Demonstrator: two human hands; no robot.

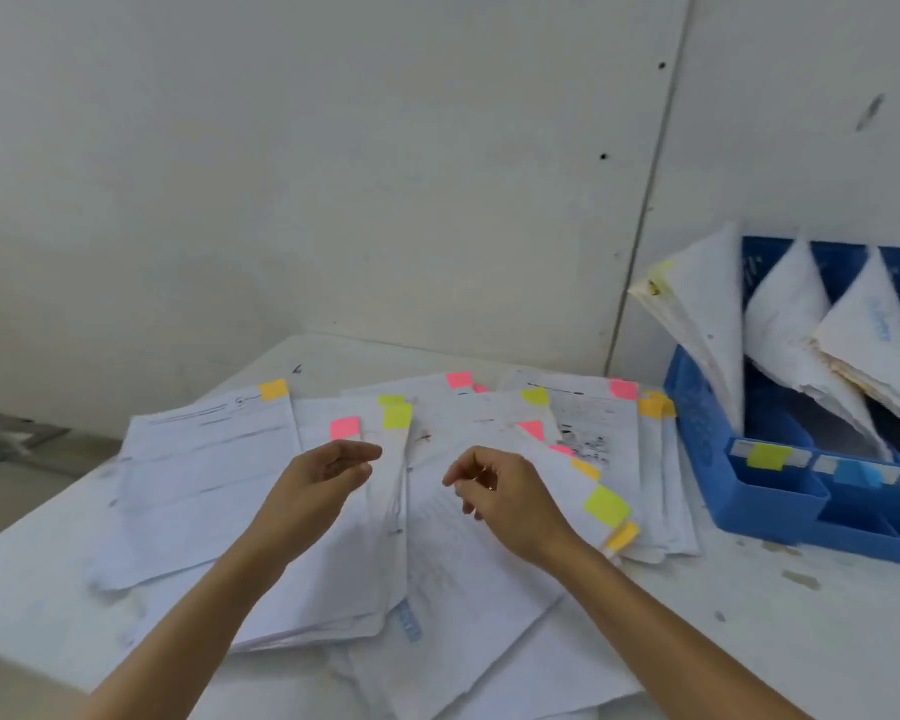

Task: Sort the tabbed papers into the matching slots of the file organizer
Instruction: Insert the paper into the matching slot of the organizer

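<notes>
Head view: the tabbed papers (204,475) lie fanned in an overlapping pile across the white table (749,641), directly beneath and around both hands. Pink, orange and yellow-green tabs project from their far and right edges.

1. Left hand (318,485): reaches in from the lower left with the forearm extended and the palm turned toward the right. Thumb above and fingers below close on the left edge of one sheet (393,459), which stands raised out of the pile. The yellow-green tab (397,417) of that sheet sits just beyond the fingertips.
2. Right hand (510,496): reaches in from the lower right, back of the hand up, fingers curled downward over the middle of the pile, near the raised sheet. Whether the fingertips grip or merely touch a paper cannot be told.

File organizer (697,407): blue, at the right side of the table, well apart from both hands, just beside the right edge of the pile. Its slots hold filed papers (707,314) leaning leftward. A yellow-green label (769,456) marks the front of the nearest slot.
</notes>
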